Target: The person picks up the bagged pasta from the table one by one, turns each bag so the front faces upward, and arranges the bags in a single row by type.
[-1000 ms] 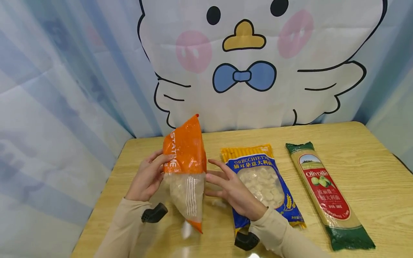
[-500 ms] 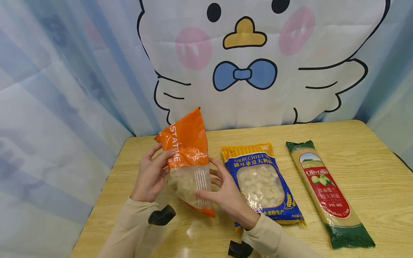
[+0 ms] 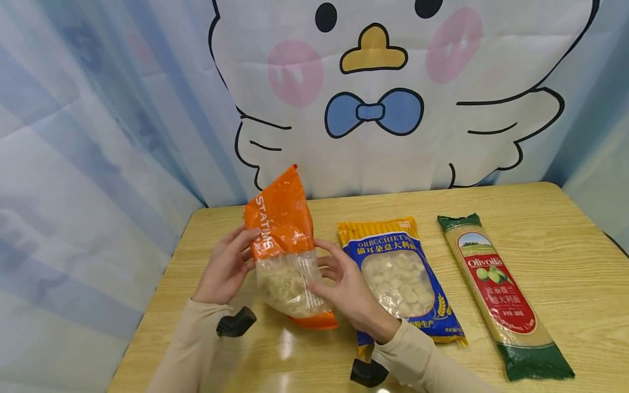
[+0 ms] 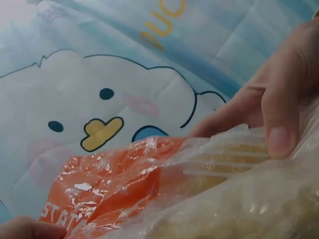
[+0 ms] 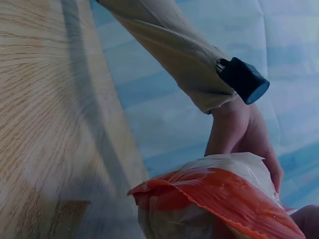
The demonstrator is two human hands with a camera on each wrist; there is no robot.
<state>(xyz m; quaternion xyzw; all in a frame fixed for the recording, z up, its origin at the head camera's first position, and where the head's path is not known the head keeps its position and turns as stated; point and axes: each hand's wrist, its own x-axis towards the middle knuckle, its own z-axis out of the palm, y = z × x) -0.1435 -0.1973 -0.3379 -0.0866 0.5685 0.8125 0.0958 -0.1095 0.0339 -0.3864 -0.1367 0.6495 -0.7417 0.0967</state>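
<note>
An orange-and-clear bag of pasta (image 3: 284, 218), with white lettering on its orange part, is held up over the left half of the table in the head view. My left hand (image 3: 223, 270) pinches its left edge, thumb across the front. On the right side my right hand (image 3: 351, 289) grips the clear lower part, its thumb in front and other fingers partly hidden behind. Pale pasta pieces show through the film. The left wrist view shows the right thumb pressing the clear film (image 4: 224, 164). From the right wrist, the bag's orange bottom seam (image 5: 219, 204) appears.
A blue-and-yellow bag of orecchiette (image 3: 398, 278) lies just right of the held bag, partly behind my right hand. Farther right lies a long pack of spaghetti (image 3: 498, 295) with green ends. A cartoon-printed curtain (image 3: 373, 164) hangs behind the wooden table (image 3: 167, 327).
The right hand's spread fingers have closed on the bag's right side. The bag's lower end has swung right and upward, with its clear front turned more toward the head camera.
</note>
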